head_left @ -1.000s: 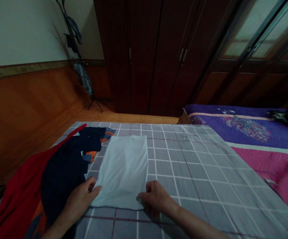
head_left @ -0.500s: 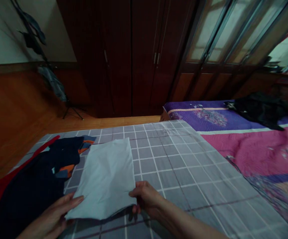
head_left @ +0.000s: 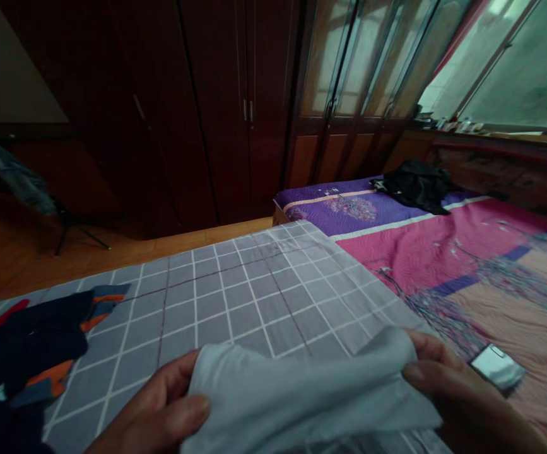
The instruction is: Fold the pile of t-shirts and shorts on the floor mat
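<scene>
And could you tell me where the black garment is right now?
In the head view, the black garment lies toward the right, on the purple and pink bedspread, near its far edge, below the window.

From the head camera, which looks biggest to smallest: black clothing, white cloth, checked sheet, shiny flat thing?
Largest to smallest, as they look:
1. Checked sheet
2. White cloth, helped by being close to the camera
3. Black clothing
4. Shiny flat thing

Matt white cloth (head_left: 296, 391); dark wood wardrobe (head_left: 197, 113), faintly glossy.
</scene>
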The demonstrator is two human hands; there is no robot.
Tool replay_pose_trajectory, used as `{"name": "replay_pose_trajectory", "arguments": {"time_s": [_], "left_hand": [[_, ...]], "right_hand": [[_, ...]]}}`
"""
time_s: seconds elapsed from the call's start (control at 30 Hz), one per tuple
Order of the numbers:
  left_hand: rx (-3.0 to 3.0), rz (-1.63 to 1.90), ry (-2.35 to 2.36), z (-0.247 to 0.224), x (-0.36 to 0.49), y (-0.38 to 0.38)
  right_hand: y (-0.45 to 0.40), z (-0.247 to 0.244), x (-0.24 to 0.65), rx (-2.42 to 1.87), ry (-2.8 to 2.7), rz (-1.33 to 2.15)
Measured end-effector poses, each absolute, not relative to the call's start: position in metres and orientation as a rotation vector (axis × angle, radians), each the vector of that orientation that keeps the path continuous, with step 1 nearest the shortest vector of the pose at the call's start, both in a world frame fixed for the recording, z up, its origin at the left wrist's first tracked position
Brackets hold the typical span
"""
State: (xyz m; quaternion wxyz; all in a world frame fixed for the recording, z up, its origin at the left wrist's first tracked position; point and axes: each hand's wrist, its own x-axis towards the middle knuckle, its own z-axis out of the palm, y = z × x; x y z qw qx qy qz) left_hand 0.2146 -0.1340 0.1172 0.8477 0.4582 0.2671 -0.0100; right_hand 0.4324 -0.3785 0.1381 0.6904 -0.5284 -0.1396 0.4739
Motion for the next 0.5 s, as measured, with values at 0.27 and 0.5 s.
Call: {"name": "replay_pose_trajectory", "arguments": {"time_s": [0.27, 0.5], "left_hand": [[1.139, 0.319, 0.17, 0.158, 0.373, -0.111], [1.148, 0.4, 0.139, 0.147, 0.418, -0.123]], "right_hand": [[-0.321, 0.168, 0.554, -1.263, -0.412, 0.551], [-0.329, 0.152, 0.611, -1.363, -0.319, 0.525]]}}
